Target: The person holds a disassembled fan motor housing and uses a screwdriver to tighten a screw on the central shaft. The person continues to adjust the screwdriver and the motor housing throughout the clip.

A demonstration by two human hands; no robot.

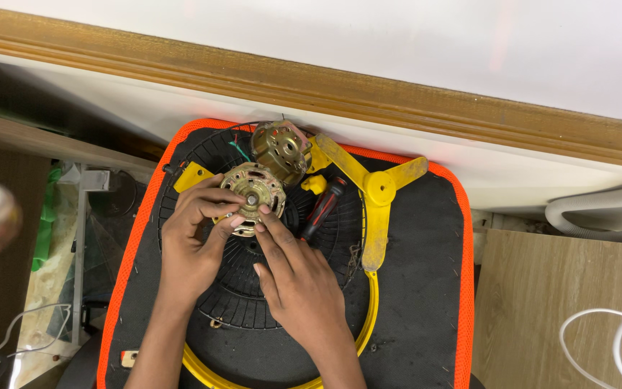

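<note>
- Head view looks down on a black seat cushion with orange trim (462,238), which carries everything the person is handling; it looks soft and unlevel, so anything that drops off the fingers could roll toward its edge and fall to the floor.
- Under both palms lies a black ribbed fan guard (242,292) with a yellow rim (370,317); its slots look wide enough to swallow a loose screw or washer.
- Just right of the right fingertips lies a yellow three-blade fan propeller (378,189), and a red-and-black screwdriver (323,209) rests between it and the fingers, near enough to be knocked by a wrist.
- Above the fingertips a second brass-coloured motor housing half (281,150) leans tilted with thin wires beside it; a tug on the held part could snag them.
- The brass-coloured motor end cap (253,193) sits between the two sets of fingers, over the guard's upper part.
- The left hand (194,241) curls its fingers around the cap's left and lower rim, pinching it.
- The right hand (298,284) has its index and middle fingers extended, close together, tips touching the cap's lower right edge; that light contact seems the likeliest to slip, tilting the cap out of the left grip.
</note>
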